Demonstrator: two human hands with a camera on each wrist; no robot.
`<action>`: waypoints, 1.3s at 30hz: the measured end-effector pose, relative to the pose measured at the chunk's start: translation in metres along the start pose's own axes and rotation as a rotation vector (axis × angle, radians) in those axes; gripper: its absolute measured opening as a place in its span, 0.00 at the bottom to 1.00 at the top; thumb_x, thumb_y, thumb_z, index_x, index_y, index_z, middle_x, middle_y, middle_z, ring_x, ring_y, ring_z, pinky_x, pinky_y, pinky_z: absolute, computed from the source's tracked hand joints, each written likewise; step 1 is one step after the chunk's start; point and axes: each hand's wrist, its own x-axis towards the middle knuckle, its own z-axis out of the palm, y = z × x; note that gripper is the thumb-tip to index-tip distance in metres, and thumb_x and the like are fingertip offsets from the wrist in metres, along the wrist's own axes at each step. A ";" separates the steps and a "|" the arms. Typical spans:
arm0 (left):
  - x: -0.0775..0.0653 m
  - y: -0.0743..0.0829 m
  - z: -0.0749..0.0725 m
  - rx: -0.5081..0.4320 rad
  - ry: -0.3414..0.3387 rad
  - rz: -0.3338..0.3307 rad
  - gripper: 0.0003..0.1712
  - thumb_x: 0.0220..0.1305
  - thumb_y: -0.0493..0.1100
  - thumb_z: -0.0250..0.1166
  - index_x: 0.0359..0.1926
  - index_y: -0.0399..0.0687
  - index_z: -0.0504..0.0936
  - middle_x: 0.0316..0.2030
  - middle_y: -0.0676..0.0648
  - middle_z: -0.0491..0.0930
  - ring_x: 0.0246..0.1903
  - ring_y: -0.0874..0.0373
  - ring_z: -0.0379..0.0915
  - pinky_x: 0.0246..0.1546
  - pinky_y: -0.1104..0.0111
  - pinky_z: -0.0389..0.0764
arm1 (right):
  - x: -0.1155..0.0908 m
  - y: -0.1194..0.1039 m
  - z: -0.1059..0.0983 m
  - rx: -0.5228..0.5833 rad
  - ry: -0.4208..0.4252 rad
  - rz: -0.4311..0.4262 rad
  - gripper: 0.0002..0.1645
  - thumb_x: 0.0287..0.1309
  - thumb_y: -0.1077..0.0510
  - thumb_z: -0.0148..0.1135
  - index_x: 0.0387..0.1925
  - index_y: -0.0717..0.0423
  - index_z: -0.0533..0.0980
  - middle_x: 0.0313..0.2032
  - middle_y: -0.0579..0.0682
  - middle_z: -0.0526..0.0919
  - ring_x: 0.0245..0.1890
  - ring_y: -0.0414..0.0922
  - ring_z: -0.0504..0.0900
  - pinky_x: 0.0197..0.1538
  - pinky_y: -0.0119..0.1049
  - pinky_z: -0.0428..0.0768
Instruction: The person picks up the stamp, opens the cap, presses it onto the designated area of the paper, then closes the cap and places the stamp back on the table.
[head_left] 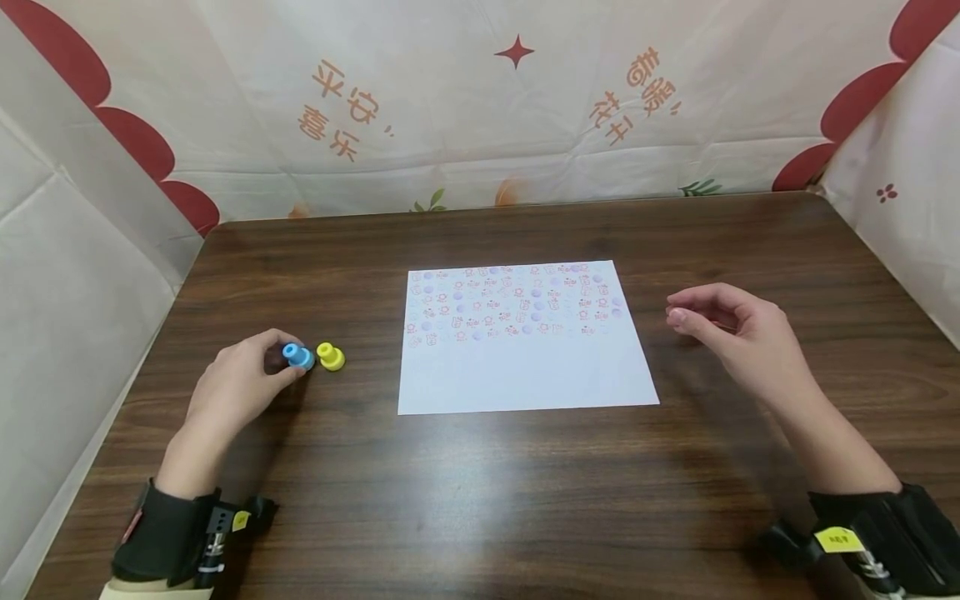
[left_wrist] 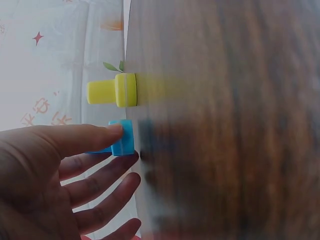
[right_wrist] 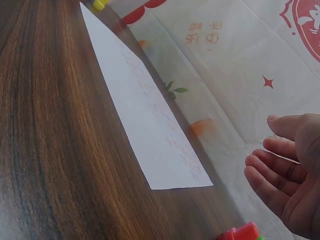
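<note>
My left hand (head_left: pixel 238 382) pinches a small blue toy stamp (head_left: pixel 297 357) between thumb and fingers at the table's left side. In the left wrist view the thumb lies on the blue stamp's wider base (left_wrist: pixel 122 142). Close beside it stands a yellow stamp (head_left: pixel 330 357), knob up, untouched. A white sheet of paper (head_left: pixel 525 375) lies in the middle, its upper half covered with rows of small red and purple stamped prints. Right of the sheet my right hand (head_left: pixel 750 342) hovers with loosely bent fingers and holds nothing.
A red stamp-like piece (right_wrist: pixel 242 232) with a bit of green shows at the right wrist view's bottom edge; the head view does not show it. Behind the brown wooden table (head_left: pixel 480 492) hangs a white printed cloth (head_left: pixel 465 108), with more cloth along both sides.
</note>
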 end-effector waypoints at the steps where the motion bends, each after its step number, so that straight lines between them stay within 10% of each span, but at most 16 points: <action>1: 0.000 0.000 0.000 -0.002 -0.006 0.000 0.17 0.63 0.45 0.64 0.50 0.42 0.77 0.44 0.33 0.80 0.43 0.39 0.75 0.35 0.47 0.76 | 0.000 0.000 -0.001 -0.004 0.003 -0.001 0.17 0.58 0.56 0.65 0.47 0.59 0.79 0.34 0.36 0.84 0.31 0.31 0.81 0.32 0.12 0.77; 8: 0.000 0.000 0.000 0.004 -0.034 0.005 0.17 0.62 0.44 0.65 0.48 0.41 0.78 0.45 0.33 0.78 0.44 0.40 0.73 0.37 0.46 0.76 | 0.001 0.003 -0.005 0.002 0.011 0.003 0.17 0.58 0.55 0.65 0.46 0.60 0.78 0.32 0.43 0.85 0.30 0.31 0.81 0.32 0.12 0.77; 39: -0.007 0.008 -0.009 -0.011 -0.003 0.006 0.19 0.61 0.44 0.66 0.50 0.40 0.76 0.46 0.31 0.79 0.43 0.38 0.73 0.35 0.47 0.76 | 0.008 0.016 -0.022 -0.099 0.046 0.056 0.19 0.58 0.51 0.65 0.49 0.55 0.78 0.33 0.23 0.80 0.34 0.31 0.76 0.30 0.13 0.71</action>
